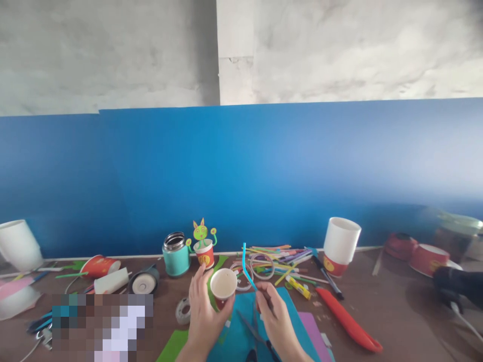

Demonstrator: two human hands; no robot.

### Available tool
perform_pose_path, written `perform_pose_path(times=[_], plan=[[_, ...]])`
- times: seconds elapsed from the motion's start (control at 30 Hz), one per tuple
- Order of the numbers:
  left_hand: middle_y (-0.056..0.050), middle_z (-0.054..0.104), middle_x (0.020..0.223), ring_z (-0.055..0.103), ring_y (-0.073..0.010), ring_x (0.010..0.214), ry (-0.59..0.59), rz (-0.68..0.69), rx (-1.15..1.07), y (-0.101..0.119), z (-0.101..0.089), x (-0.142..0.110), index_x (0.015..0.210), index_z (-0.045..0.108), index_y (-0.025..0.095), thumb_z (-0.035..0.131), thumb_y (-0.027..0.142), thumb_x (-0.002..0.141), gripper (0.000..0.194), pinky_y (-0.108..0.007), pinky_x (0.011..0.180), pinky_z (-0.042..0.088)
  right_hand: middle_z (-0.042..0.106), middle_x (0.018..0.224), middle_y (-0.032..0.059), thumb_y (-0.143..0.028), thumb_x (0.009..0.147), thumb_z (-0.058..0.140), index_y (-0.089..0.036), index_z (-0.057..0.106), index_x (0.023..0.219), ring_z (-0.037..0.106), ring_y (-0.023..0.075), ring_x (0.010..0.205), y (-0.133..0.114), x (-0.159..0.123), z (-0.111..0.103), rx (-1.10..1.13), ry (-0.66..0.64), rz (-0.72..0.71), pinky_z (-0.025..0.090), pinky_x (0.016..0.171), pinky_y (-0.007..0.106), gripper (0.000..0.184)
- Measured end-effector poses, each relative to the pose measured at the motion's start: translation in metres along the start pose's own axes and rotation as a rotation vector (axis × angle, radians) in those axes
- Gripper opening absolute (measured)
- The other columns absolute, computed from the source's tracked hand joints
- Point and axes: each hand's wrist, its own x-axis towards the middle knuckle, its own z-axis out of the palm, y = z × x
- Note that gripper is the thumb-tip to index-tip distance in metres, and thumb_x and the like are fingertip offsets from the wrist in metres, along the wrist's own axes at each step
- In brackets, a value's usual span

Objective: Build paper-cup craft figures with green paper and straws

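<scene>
My left hand [206,304] is wrapped round a paper cup [224,284], whose open white mouth faces me. Pinched in my right hand [274,310] is a blue bendy straw [245,266], its bent end pointing up beside the cup. Below my hands lie blue paper sheets [290,306], with a pair of dark scissors [252,329] on them, partly covered by my right hand. Just behind the cup stands a finished-looking red paper cup [206,255] with a green paper animal figure [200,231] sticking out of it.
Loose coloured straws [279,259] lie along the back, beside a yellow glue tube [299,287]. A turquoise flask [176,257] stands at left, near a tape roll [183,310]. Stacked cups [341,241] and a red-handled tool [349,322] are at right. A blue partition [245,176] rises behind.
</scene>
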Motion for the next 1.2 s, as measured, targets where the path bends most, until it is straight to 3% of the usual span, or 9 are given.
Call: perform_pose_path(times=[0.07,0.17,0.23,0.33,0.47,0.6,0.8,1.2], plan=[[-0.015,0.049,0.131,0.039,-0.0343,0.127,-0.014,0.095,0.01,0.005,-0.004,-0.001,0.117,0.051,0.02,0.067,0.033,0.073,0.049,-0.051,0.106,0.028,0.054,0.058,-0.0017,-0.049,0.089,0.045,-0.017,0.058,0.09,0.05,0.013,0.052,-0.002,-0.003,0.0,-0.045,-0.018,-0.037,0.042,0.048,0.021,0.035],[-0.009,0.059,0.121,0.042,-0.031,0.124,-0.077,0.152,-0.038,0.015,-0.008,-0.001,0.101,0.061,0.025,0.061,0.027,0.08,0.021,-0.05,0.108,0.024,0.063,0.069,0.0024,-0.039,0.091,0.044,-0.018,0.059,0.093,0.058,0.0149,0.061,-0.008,-0.008,0.001,-0.123,-0.072,-0.16,0.047,0.057,0.022,0.026],[-0.008,0.064,0.111,0.049,-0.0295,0.116,-0.091,0.084,-0.122,0.023,-0.008,0.002,0.088,0.065,0.026,0.057,0.026,0.082,0.009,-0.048,0.104,0.032,0.067,0.079,0.0048,-0.033,0.091,0.044,-0.019,0.06,0.094,0.063,0.0163,0.071,-0.011,-0.011,0.001,-0.17,-0.097,-0.252,0.049,0.065,0.022,0.021],[-0.009,0.066,0.094,0.058,-0.0284,0.097,-0.074,-0.122,-0.274,0.034,-0.006,0.01,0.076,0.067,0.024,0.06,0.032,0.081,0.011,-0.039,0.084,0.048,0.068,0.085,0.0059,-0.027,0.091,0.044,-0.02,0.06,0.095,0.064,0.0171,0.077,-0.011,-0.014,0.002,-0.252,-0.107,-0.334,0.05,0.07,0.023,0.018],[-0.01,0.065,0.085,0.063,-0.0269,0.084,-0.054,-0.313,-0.384,0.043,-0.002,0.017,0.075,0.068,0.021,0.064,0.04,0.078,0.019,-0.033,0.067,0.053,0.068,0.083,0.006,-0.025,0.091,0.046,-0.02,0.059,0.096,0.064,0.0178,0.076,-0.005,-0.015,0.002,-0.36,-0.092,-0.375,0.05,0.07,0.026,0.015],[-0.008,0.066,0.083,0.062,-0.0238,0.08,-0.07,-0.189,-0.339,0.046,0.002,0.011,0.077,0.067,0.02,0.056,0.04,0.084,0.023,-0.031,0.066,0.053,0.069,0.084,0.005,-0.025,0.093,0.044,-0.022,0.057,0.103,0.065,0.0172,0.075,0.0,-0.015,0.005,-0.396,-0.079,-0.441,0.049,0.068,0.025,0.016],[-0.007,0.066,0.085,0.061,-0.0213,0.084,-0.069,0.016,-0.23,0.052,0.001,0.004,0.074,0.063,0.021,0.053,0.031,0.088,0.02,-0.028,0.065,0.053,0.062,0.065,0.0002,-0.024,0.095,0.037,-0.023,0.049,0.078,0.059,0.0151,0.058,0.0,-0.015,0.008,-0.435,-0.076,-0.47,0.043,0.055,0.022,0.021],[-0.007,0.065,0.098,0.059,-0.0239,0.102,-0.085,0.061,-0.195,0.044,0.015,-0.013,0.075,0.063,0.023,0.055,0.029,0.087,0.015,-0.037,0.08,0.054,0.06,0.063,-0.0017,-0.022,0.097,0.028,-0.024,0.044,0.079,0.055,0.0145,0.055,-0.006,-0.016,0.006,-0.523,-0.086,-0.534,0.037,0.052,0.023,0.024]])
